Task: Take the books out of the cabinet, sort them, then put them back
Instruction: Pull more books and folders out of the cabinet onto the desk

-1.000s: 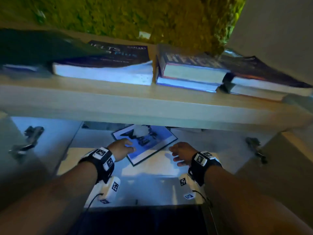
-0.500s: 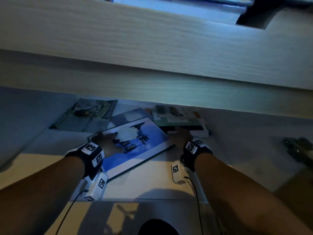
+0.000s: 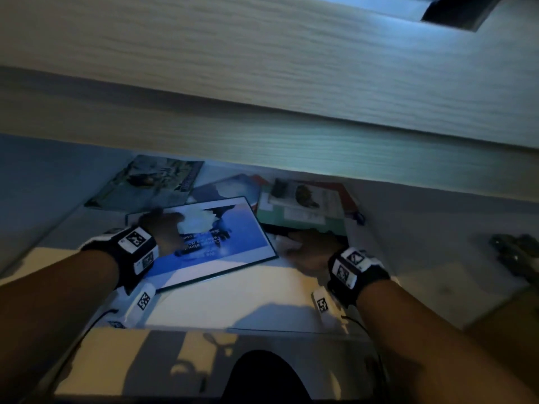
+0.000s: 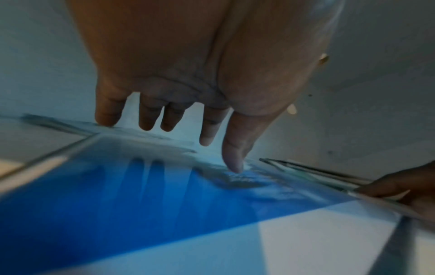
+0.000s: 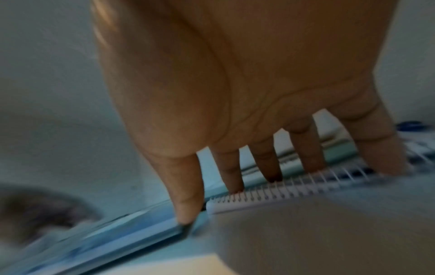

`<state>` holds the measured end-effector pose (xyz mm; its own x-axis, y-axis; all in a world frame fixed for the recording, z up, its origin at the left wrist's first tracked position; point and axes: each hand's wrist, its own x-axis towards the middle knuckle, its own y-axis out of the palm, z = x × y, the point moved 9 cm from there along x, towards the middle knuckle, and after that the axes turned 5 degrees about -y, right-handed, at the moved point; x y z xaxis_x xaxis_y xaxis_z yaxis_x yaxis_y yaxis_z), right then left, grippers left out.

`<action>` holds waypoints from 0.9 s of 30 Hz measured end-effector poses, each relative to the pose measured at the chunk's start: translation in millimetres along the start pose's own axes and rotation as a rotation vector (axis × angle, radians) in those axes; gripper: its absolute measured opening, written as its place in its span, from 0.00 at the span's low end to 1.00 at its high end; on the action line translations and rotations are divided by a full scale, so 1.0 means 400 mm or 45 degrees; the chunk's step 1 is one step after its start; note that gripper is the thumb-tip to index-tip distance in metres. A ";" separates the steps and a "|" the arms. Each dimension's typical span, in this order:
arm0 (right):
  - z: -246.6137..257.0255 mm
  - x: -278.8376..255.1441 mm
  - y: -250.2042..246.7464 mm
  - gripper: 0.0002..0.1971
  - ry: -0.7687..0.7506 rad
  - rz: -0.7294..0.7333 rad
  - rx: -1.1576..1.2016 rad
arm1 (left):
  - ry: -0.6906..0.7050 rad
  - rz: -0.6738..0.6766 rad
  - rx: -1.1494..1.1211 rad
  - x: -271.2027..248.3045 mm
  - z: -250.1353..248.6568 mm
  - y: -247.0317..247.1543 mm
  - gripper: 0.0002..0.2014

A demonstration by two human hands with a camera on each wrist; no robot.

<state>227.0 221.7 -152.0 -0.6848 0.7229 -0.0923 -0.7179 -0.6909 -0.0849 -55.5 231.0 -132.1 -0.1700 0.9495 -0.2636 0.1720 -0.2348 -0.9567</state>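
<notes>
A book cover (image 3: 233, 243) is shown in bright blue, broken by a ragged white patch and lines of dark lettering, with a white band along its near side and a thin dark edge. A spiral binding (image 5: 282, 188) is seen in white wire on a notebook (image 3: 303, 218) coloured pale green and white. A magazine (image 3: 151, 185) is printed in muted grey-green. The shelf board (image 3: 262, 83) is marked by pale wood grain. The left wristband (image 3: 137, 252) and right wristband (image 3: 357, 269) are black, with white tags patterned in black-and-white squares.

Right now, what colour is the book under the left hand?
The book is blue and white; head view best.
</notes>
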 end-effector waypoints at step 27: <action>-0.044 -0.025 -0.398 0.27 0.610 -0.540 -1.114 | 0.541 -0.128 -0.061 -0.186 -0.416 0.117 0.18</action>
<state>350.5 324.3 -155.0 -0.1451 0.9572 -0.2504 -0.4165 -0.2887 -0.8621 126.8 184.1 -136.8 0.2244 0.9707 -0.0855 0.2212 -0.1362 -0.9657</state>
